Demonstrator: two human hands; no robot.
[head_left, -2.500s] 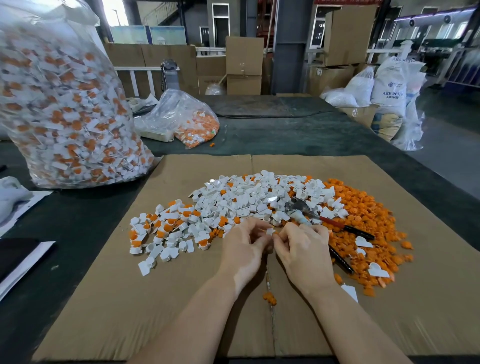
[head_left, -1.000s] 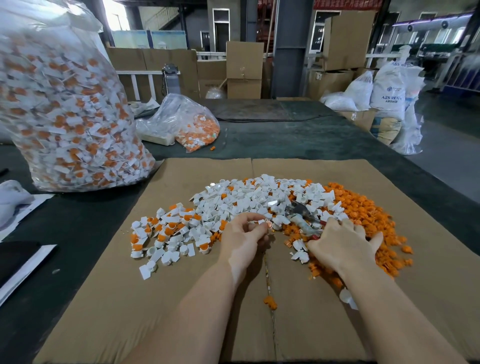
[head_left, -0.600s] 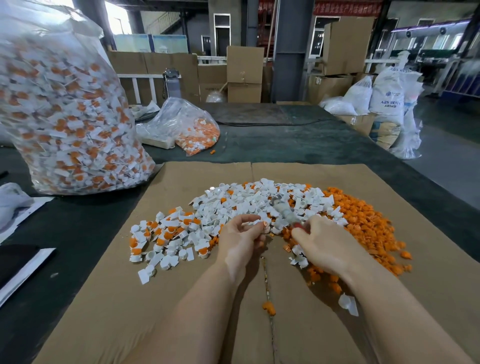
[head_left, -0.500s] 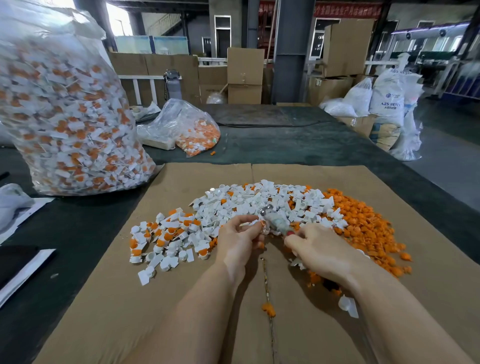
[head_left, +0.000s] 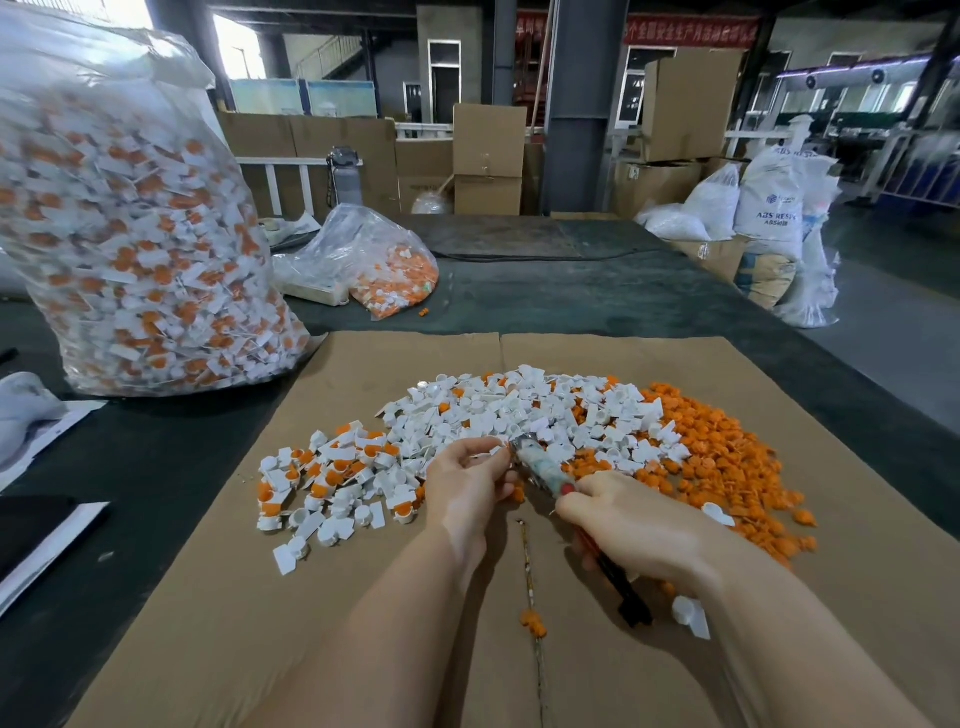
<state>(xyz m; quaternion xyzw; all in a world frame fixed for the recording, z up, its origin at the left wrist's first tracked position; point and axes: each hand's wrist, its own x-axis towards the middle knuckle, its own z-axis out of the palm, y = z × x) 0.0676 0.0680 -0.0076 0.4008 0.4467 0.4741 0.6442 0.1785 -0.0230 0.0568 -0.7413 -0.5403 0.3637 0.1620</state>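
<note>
Two hands are held close above the cardboard (head_left: 363, 649), at the near edge of the white caps (head_left: 519, 410). One cap (head_left: 496, 453) is pinched by the fingertips of the left hand (head_left: 467, 488) and offered to the pliers (head_left: 540, 467), gripped by the handles in the curled right hand (head_left: 639, 530), probably so that its centre can be gripped and pulled.

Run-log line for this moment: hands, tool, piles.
right hand: grips pliers | left hand: pinches white cap at pliers' nose | white caps: heap on cardboard | orange plugs: heap to its right
</note>
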